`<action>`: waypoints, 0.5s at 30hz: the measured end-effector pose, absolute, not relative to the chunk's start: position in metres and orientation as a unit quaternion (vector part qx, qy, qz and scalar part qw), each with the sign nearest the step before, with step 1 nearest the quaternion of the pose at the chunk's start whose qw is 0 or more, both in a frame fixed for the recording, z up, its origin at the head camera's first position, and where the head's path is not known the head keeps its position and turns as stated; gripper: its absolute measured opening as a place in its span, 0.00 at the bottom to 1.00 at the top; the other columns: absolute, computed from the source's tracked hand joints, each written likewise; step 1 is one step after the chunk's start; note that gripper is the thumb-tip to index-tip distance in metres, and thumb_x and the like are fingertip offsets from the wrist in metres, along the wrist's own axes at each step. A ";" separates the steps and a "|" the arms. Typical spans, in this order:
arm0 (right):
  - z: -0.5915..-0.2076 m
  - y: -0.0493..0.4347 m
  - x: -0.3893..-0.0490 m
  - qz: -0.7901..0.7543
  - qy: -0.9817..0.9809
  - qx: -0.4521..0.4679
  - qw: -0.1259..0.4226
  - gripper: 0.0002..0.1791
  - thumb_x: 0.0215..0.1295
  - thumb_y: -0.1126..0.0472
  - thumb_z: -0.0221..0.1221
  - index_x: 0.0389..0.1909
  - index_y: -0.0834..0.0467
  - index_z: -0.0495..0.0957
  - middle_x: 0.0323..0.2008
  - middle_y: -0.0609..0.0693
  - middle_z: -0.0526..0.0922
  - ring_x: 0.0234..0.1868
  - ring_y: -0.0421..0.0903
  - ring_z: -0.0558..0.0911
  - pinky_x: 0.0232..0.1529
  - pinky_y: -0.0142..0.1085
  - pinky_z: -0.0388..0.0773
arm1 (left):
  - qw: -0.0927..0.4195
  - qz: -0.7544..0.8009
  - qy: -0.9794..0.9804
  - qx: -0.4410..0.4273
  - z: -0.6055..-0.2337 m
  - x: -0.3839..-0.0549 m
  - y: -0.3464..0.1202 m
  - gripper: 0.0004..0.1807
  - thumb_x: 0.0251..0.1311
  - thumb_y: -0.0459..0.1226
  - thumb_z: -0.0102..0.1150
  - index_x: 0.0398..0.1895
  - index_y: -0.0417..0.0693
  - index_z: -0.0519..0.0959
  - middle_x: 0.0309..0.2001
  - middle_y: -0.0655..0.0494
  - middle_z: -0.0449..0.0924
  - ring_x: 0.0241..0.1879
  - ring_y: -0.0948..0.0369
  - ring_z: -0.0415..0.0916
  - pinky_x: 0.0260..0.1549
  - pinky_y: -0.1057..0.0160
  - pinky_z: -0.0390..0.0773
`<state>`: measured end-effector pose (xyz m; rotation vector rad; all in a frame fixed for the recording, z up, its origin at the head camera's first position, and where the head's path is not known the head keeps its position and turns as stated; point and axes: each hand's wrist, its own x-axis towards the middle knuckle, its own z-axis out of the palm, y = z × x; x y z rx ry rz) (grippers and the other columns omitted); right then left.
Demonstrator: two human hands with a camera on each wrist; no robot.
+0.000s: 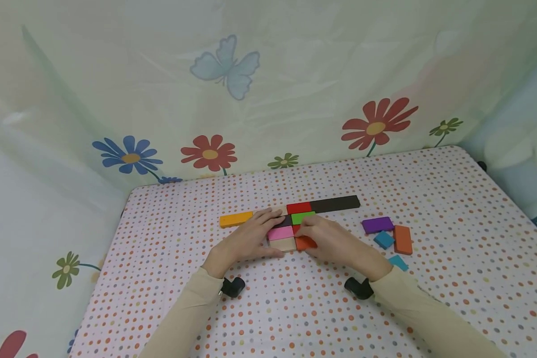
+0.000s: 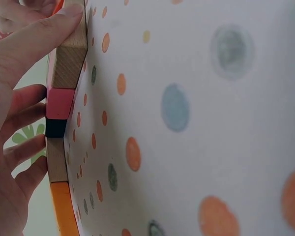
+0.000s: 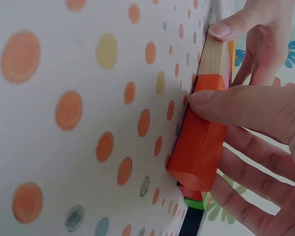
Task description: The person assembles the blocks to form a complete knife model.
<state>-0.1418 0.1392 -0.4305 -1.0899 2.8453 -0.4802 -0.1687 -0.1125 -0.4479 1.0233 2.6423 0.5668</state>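
Note:
Small coloured wooden blocks lie edge to edge in a cluster. My right hand pinches an orange block at the cluster's front right, thumb on its near face and fingers behind. Left of it is a plain wood block, whose near side the thumb of my left hand touches. The other left fingers reach over the cluster's left side with their tips on the blocks. Behind the wood block are a pink block and a dark block. A green block and a partly covered red block sit behind the orange one.
Along the back runs a row: a yellow-orange block, a partly hidden wood block, a red block and a long black block. Loose to the right are a purple block, a blue block, another orange block and a light-blue block.

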 end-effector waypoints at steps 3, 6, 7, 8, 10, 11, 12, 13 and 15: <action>-0.431 0.138 -0.141 -0.154 0.921 -0.356 0.023 0.20 0.54 0.65 0.79 0.48 0.63 0.88 0.47 0.56 0.82 0.48 0.51 0.82 0.52 0.46 0.85 | 0.126 0.196 0.907 0.351 -0.448 -0.169 -0.113 0.49 0.62 0.57 0.72 0.81 0.48 0.63 0.82 0.52 0.56 0.81 0.50 0.49 0.76 0.48 0.61; -0.431 0.138 -0.141 -0.151 0.921 -0.358 0.017 0.20 0.54 0.65 0.80 0.48 0.63 0.88 0.46 0.55 0.82 0.47 0.50 0.81 0.51 0.45 0.85 | 0.125 0.194 0.907 0.352 -0.448 -0.169 -0.113 0.49 0.62 0.58 0.71 0.81 0.48 0.63 0.82 0.52 0.55 0.81 0.50 0.49 0.76 0.49 0.61; -0.431 0.138 -0.141 -0.150 0.921 -0.359 0.016 0.20 0.54 0.65 0.80 0.48 0.63 0.88 0.46 0.55 0.82 0.47 0.50 0.81 0.51 0.45 0.85 | 0.125 0.193 0.907 0.352 -0.448 -0.169 -0.113 0.49 0.62 0.58 0.71 0.81 0.48 0.63 0.82 0.52 0.55 0.81 0.50 0.49 0.76 0.49 0.61; -0.431 0.139 -0.141 -0.149 0.921 -0.359 0.014 0.20 0.54 0.65 0.80 0.48 0.63 0.88 0.46 0.56 0.82 0.47 0.50 0.81 0.51 0.45 0.85 | 0.125 0.192 0.908 0.352 -0.448 -0.169 -0.112 0.49 0.62 0.58 0.71 0.81 0.48 0.62 0.82 0.52 0.55 0.81 0.51 0.49 0.76 0.49 0.60; -0.432 0.139 -0.140 -0.145 0.921 -0.361 0.011 0.20 0.54 0.64 0.80 0.48 0.63 0.88 0.47 0.56 0.82 0.48 0.51 0.81 0.51 0.46 0.85 | 0.125 0.191 0.908 0.351 -0.448 -0.169 -0.112 0.49 0.62 0.58 0.71 0.81 0.48 0.63 0.82 0.52 0.55 0.81 0.51 0.49 0.76 0.49 0.60; -0.432 0.139 -0.140 -0.142 0.921 -0.362 0.009 0.20 0.54 0.64 0.80 0.48 0.63 0.88 0.47 0.56 0.82 0.48 0.51 0.81 0.51 0.46 0.85 | 0.126 0.191 0.908 0.350 -0.448 -0.169 -0.112 0.49 0.62 0.58 0.71 0.81 0.48 0.63 0.82 0.53 0.55 0.81 0.51 0.49 0.76 0.49 0.60; -0.432 0.139 -0.140 -0.140 0.921 -0.363 0.007 0.20 0.54 0.64 0.80 0.47 0.63 0.88 0.47 0.56 0.82 0.48 0.51 0.82 0.52 0.46 0.85 | 0.127 0.190 0.909 0.350 -0.448 -0.169 -0.112 0.49 0.62 0.58 0.71 0.81 0.48 0.62 0.82 0.53 0.55 0.81 0.51 0.49 0.76 0.49 0.60; -0.432 0.139 -0.140 -0.137 0.921 -0.364 0.004 0.20 0.54 0.64 0.80 0.47 0.63 0.88 0.47 0.57 0.82 0.48 0.51 0.82 0.52 0.47 0.85 | 0.127 0.190 0.909 0.350 -0.448 -0.169 -0.112 0.49 0.62 0.58 0.71 0.81 0.48 0.62 0.82 0.53 0.55 0.81 0.51 0.49 0.76 0.48 0.60; -0.432 0.139 -0.139 -0.133 0.921 -0.367 0.000 0.20 0.54 0.64 0.80 0.47 0.63 0.89 0.46 0.56 0.82 0.47 0.51 0.82 0.51 0.46 0.85 | 0.127 0.190 0.909 0.349 -0.448 -0.169 -0.112 0.49 0.62 0.57 0.71 0.81 0.48 0.63 0.82 0.52 0.55 0.81 0.50 0.49 0.76 0.48 0.60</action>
